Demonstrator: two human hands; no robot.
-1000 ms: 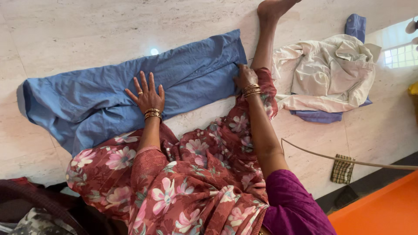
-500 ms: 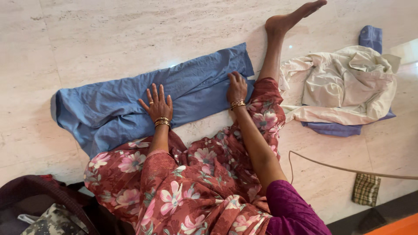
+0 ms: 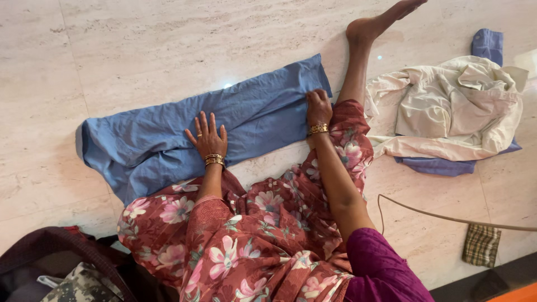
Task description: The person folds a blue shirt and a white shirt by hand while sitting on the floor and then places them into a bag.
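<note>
The blue trousers (image 3: 224, 123) are lying flat on the marble floor (image 3: 140, 45); the left hand (image 3: 208, 137) is pressing them open-palmed while the right hand (image 3: 319, 107) is pinching their hem end; smoothing seems underway, calling for a fold; a cream shirt (image 3: 447, 106) is lying nearby, apart.

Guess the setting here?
Likely a home floor used for sorting laundry: polished stone floor, a blue garment spread flat under both hands, a heap of clothes beside it, a bag nearby.
</note>
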